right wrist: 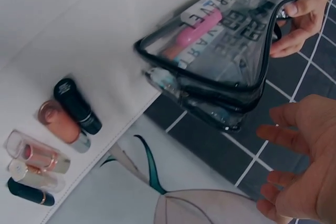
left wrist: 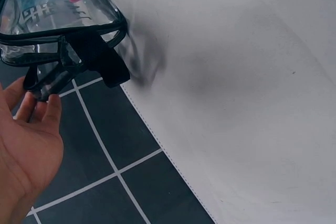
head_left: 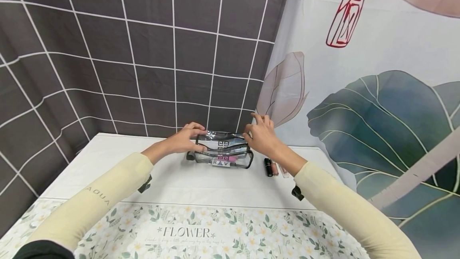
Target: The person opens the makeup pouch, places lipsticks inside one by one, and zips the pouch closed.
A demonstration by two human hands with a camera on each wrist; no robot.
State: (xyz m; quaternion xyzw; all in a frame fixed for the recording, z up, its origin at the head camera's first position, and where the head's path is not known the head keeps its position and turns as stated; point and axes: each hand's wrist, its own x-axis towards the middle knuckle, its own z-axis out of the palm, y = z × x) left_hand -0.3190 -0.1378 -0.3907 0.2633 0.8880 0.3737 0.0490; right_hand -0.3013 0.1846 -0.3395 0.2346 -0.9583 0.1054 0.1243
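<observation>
A clear cosmetic bag (head_left: 231, 159) with black piping stands at the back of the white table, and pink and white items show through its wall. My left hand (head_left: 183, 139) pinches the upper edge at its left end, thumb in front and fingers behind. In the left wrist view that hand (left wrist: 29, 145) is at the black-trimmed opening, near a black side strap (left wrist: 100, 59). Beside the bag's right end is my right hand (head_left: 265, 136). The right wrist view has this hand (right wrist: 307, 166) apart from the bag, with loosely bent fingers and nothing between them.
Right of the bag lie several cosmetics: a black tube (right wrist: 76, 106), a peach-coloured tube (right wrist: 63, 124), a clear-capped lipstick (right wrist: 39, 156) and a small dark tube (right wrist: 31, 191). A floral mat (head_left: 187, 231) covers the table's front. Dark grid cloth (head_left: 151, 51) hangs behind.
</observation>
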